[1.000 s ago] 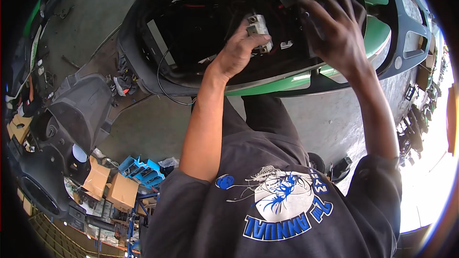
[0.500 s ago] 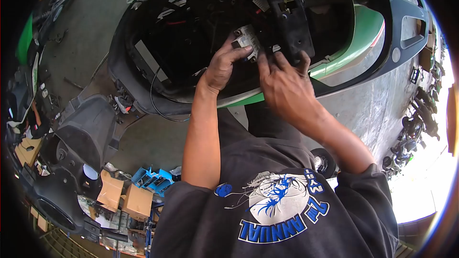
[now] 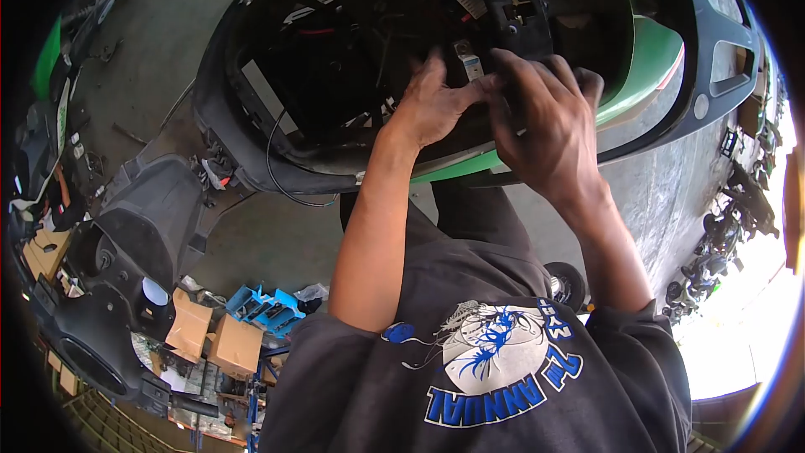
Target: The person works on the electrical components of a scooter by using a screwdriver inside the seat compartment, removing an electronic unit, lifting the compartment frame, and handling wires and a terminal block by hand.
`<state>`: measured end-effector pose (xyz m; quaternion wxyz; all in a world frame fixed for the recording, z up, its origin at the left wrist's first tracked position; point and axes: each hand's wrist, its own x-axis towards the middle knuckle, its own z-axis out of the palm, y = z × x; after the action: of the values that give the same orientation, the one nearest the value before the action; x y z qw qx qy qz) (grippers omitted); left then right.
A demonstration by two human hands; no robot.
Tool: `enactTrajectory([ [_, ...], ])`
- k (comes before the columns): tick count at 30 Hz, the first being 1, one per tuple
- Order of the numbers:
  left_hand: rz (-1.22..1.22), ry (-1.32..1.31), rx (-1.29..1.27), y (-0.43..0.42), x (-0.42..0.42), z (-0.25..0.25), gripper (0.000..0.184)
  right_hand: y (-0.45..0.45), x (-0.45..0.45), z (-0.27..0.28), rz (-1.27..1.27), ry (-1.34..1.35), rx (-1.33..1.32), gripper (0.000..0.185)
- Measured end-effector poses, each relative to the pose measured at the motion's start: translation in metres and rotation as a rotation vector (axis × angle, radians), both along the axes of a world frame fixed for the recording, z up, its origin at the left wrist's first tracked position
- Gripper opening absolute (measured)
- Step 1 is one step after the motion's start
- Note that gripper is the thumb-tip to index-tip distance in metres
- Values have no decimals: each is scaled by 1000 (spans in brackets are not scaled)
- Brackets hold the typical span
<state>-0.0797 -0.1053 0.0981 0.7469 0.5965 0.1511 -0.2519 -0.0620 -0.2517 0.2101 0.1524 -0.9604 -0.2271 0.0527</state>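
Over the open dark cavity of a green and black scooter body [image 3: 641, 75], my left hand [image 3: 429, 107] has its thumb and fingers apart, with the fingertips blurred. Its thumb reaches right, toward the fingertips of my right hand [image 3: 549, 122]. The fingers of my right hand are bent together near that thumb; what they pinch is hidden. A light metal part [image 3: 469, 61] shows just above where the hands meet, its lower end covered by the fingers. Right of it is a black bracket [image 3: 513, 2] with a brass-coloured piece.
A black cable [image 3: 270, 159] loops over the body's near edge. Dark scooter panels [image 3: 155, 210] stand at the left. Below them are cardboard boxes [image 3: 236, 344] and a blue plastic rack [image 3: 267, 309]. Many dark parts [image 3: 721, 239] line the right side.
The light metal part, earlier between my left thumb and fingers, now shows right of the fingers. My right hand went from the bracket down to the part, then slightly right with its fingers bent.
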Motion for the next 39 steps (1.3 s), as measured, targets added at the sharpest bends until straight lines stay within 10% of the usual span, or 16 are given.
enactTrajectory([
  [19,130,-670,453,4,-14,-37,91,0,28,-11,361,3,-382,60],
  [39,10,-400,413,7,-20,-35,110,20,26,0,303,116,-189,59],
])
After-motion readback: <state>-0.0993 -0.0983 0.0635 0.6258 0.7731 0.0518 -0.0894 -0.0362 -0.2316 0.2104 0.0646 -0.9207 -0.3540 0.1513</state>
